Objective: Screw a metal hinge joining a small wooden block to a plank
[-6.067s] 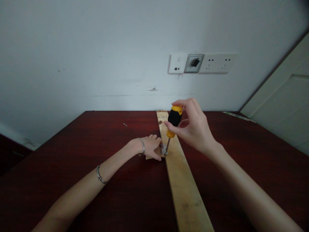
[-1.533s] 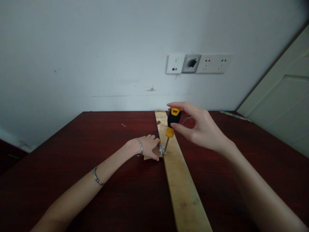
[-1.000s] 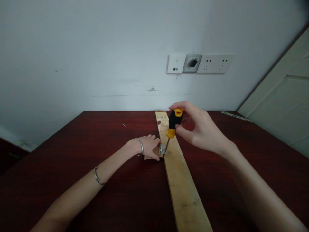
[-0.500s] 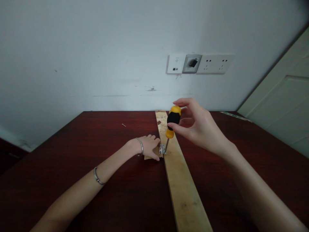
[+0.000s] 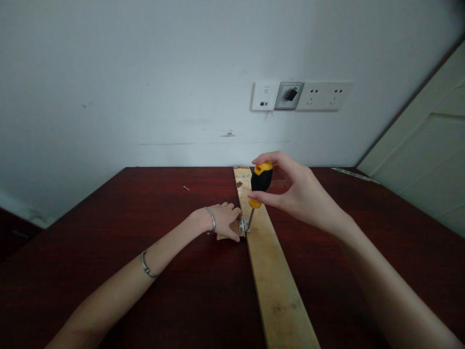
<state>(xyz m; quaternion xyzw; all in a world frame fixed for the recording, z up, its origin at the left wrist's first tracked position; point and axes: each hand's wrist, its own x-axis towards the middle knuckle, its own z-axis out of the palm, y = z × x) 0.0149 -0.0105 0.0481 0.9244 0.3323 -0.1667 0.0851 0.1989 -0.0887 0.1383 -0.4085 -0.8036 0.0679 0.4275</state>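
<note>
My right hand (image 5: 286, 182) grips a yellow and black screwdriver (image 5: 261, 179) between thumb and fingers. Its shaft slants down, and the tip meets the right leaf of a small metal hinge (image 5: 244, 223). That leaf rests on a long wooden board (image 5: 278, 276), while the other leaf lies on a small piece of wood (image 5: 225, 237) to the left. Flat on this piece is my left hand (image 5: 225, 219), its fingers spread beside the hinge. Whether a screw sits under the tip is too small to tell.
A loose screw (image 5: 186, 188) lies on the dark red table (image 5: 163, 198), left of the board. White wall sockets (image 5: 323, 96) are on the wall behind. A flat patterned strip (image 5: 356, 175) lies at the table's back right, near a pale panelled door (image 5: 428, 160).
My right hand's fingers and thumb have shifted left around the screwdriver handle, and the handle has turned. The tip stays at the hinge. My left hand has not moved.
</note>
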